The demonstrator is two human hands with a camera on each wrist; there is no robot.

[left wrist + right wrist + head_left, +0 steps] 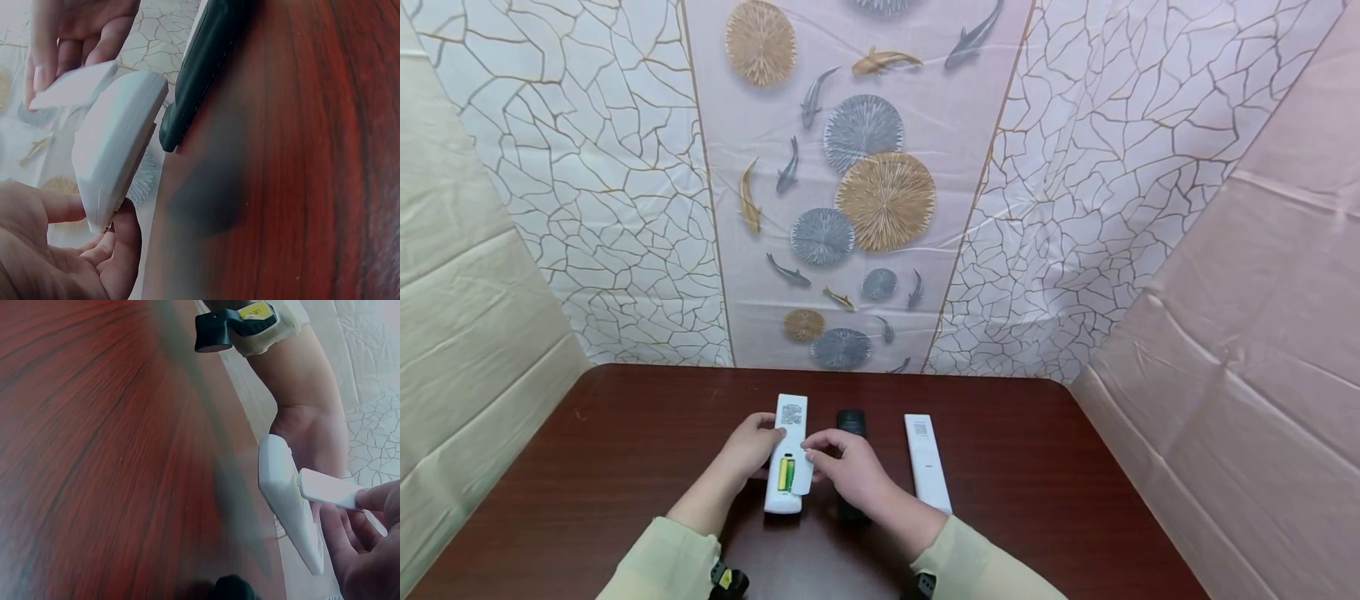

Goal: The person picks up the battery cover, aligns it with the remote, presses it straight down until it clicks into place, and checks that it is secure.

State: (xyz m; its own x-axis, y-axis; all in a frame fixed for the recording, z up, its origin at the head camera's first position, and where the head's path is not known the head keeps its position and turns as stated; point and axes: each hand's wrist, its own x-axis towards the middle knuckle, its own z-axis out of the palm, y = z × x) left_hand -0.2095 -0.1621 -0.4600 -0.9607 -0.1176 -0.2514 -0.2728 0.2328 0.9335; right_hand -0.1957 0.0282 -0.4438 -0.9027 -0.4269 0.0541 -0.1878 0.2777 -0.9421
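My left hand (751,450) grips a white remote control (790,413) by its side, back face up, above the table. Its battery compartment is uncovered, and green-and-yellow batteries (786,473) lie inside. Between thumb and fingers, my right hand (854,472) pinches the white battery cover (802,477), which overlaps the compartment's right side in the head view. In the left wrist view the cover (75,87) is tilted beside the remote (119,131). The right wrist view shows the cover (330,489) close to the remote's open back (287,494).
A black remote (851,422) lies on the dark red-brown table (1037,467), partly hidden under my right hand. To its right lies another white remote (927,462), back up. Patterned cloth (842,250) hangs behind the table's far edge.
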